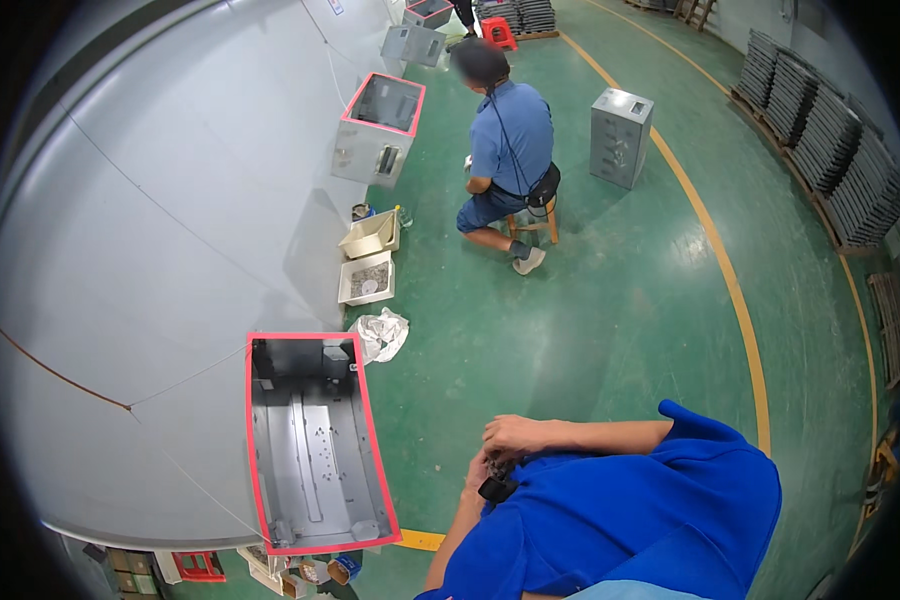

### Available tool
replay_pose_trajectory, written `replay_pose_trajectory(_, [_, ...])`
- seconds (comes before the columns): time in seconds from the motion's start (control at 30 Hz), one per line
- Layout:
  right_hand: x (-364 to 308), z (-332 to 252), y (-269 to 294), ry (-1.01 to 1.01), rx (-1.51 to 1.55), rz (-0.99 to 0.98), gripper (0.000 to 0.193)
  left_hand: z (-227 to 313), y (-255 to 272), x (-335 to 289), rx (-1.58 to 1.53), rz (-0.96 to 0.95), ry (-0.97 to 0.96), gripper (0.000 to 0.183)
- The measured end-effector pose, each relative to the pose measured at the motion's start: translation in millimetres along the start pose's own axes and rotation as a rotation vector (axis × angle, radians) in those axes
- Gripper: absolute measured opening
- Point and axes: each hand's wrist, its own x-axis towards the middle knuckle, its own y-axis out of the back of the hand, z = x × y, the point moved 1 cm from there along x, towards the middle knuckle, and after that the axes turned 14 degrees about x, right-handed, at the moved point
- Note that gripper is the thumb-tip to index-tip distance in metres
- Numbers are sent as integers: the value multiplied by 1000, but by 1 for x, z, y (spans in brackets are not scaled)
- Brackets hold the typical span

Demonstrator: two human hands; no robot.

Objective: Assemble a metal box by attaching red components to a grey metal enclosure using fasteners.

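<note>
My right hand (515, 436) reaches in from the right, its fingers curled down over my left hand (478, 468). The two hands meet in front of my blue clothing (610, 510). Small dark pieces (501, 466) show between them, too small to name. Just below is a black blocky item (496, 488); whether a hand holds it I cannot tell. Both hands look closed, with most of the left fingers hidden. To their left stands an open grey metal cabinet (310, 450) with a pink-red rim, apart from my hands.
Beyond the cabinet lie a white plastic bag (382, 335), a bin of small parts (368, 280) and another cream bin (372, 234). A co-worker (515, 140) sits on a stool near a second cabinet (370, 150). A grey metal box (621, 138) stands farther right.
</note>
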Motion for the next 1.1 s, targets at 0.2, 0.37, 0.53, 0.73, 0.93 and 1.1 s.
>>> replay_pose_trajectory(0.2, [0, -4, 5, -19, 275, 243, 21, -17, 15, 14, -284, -194, 152, 24])
replay_pose_trajectory(0.37, [-7, -6, 2, -119, 310, 262, 22, -5, -2, -3, -281, -114, 188, 15])
replay_pose_trajectory(0.53, [-9, -13, -11, -152, 339, 241, 21, -38, 22, 11, -328, -212, 152, 13])
replay_pose_trajectory(0.73, [-8, -30, -14, -191, 448, 280, 21, -46, 30, -3, -283, -178, 192, 19])
replay_pose_trajectory(0.93, [-10, -39, -17, -202, 506, 336, 22, -124, 84, -26, -12, -33, 295, 21])
replay_pose_trajectory(1.1, [-8, -40, -23, -264, 571, 289, 25, -170, 110, -42, 155, 66, 361, 22])
